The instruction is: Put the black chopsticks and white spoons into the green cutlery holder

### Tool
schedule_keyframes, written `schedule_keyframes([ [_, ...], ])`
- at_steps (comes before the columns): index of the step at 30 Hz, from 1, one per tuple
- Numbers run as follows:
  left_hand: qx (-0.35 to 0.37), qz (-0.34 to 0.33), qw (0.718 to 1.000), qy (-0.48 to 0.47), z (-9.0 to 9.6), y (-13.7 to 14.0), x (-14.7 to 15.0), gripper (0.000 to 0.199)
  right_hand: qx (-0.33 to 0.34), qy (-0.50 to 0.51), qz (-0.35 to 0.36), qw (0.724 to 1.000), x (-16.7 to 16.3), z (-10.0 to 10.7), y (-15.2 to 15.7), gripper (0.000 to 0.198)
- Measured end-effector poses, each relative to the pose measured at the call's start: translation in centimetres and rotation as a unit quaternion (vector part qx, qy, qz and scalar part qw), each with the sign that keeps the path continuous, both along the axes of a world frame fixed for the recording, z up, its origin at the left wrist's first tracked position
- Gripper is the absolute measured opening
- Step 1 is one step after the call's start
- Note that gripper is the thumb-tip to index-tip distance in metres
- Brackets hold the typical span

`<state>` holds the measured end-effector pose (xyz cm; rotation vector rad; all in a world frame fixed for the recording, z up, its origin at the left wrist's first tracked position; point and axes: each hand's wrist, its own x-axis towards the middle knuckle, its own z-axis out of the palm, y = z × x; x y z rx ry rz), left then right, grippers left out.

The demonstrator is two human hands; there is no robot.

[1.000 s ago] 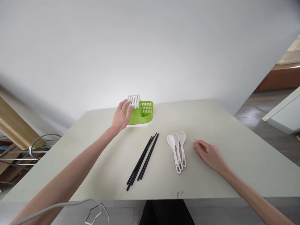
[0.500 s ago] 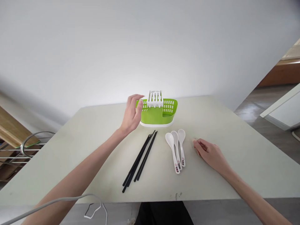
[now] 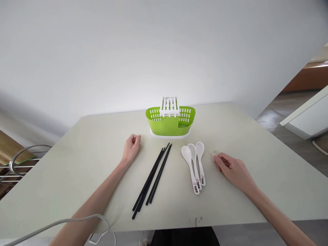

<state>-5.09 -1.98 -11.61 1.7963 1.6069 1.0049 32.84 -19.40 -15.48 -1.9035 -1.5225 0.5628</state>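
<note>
A green plastic cutlery holder [image 3: 170, 124] with a white slotted insert stands upright at the far middle of the pale table [image 3: 256, 150]. In front of it lie several black chopsticks [image 3: 151, 180] in a bundle and three white spoons [image 3: 194, 164] side by side. My left hand [image 3: 131, 148] rests on the table left of the chopsticks, fingers curled, holding nothing. My right hand [image 3: 232, 169] lies flat-ish on the table just right of the spoons, fingers loosely bent, empty.
A white wall rises behind the table. A metal wire rack [image 3: 20, 160] and wooden boards sit low at the left. A grey cable [image 3: 56, 223] hangs at the near left edge. Floor and a white panel show at the right.
My left hand has let go of the green holder and drawn back to rest on the table. The holder now stands at the far middle. My right hand has stayed put.
</note>
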Motion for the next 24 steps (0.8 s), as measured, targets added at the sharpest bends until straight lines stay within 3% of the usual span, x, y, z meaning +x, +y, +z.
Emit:
schedule_keyframes([
  [2,-0.006,-0.033,0.999,-0.009,-0.3,-0.2,0.4,0.039,0.004,-0.003,-0.002,1.0,0.0,0.0,0.0,0.051],
  [5,-0.025,-0.134,0.991,0.012,0.0,-0.5,1.7,0.04,0.002,-0.005,-0.009,1.0,0.0,-0.2,0.0,0.051],
  [9,-0.055,-0.277,0.958,0.038,1.2,-0.5,4.4,0.048,-0.008,0.003,-0.011,1.0,0.1,-0.4,0.1,0.051],
  [13,-0.031,-0.361,0.93,0.064,2.8,0.3,7.5,0.049,-0.017,0.012,-0.023,1.0,0.1,-0.4,0.2,0.05],
  [19,-0.001,-0.413,0.908,0.072,3.7,0.8,11.3,0.038,-0.024,0.02,-0.03,0.999,0.0,-0.1,0.0,0.052],
  [24,-0.005,-0.42,0.906,0.052,3.2,0.3,11.3,0.031,-0.02,0.025,-0.031,0.999,-0.1,0.0,0.0,0.051],
])
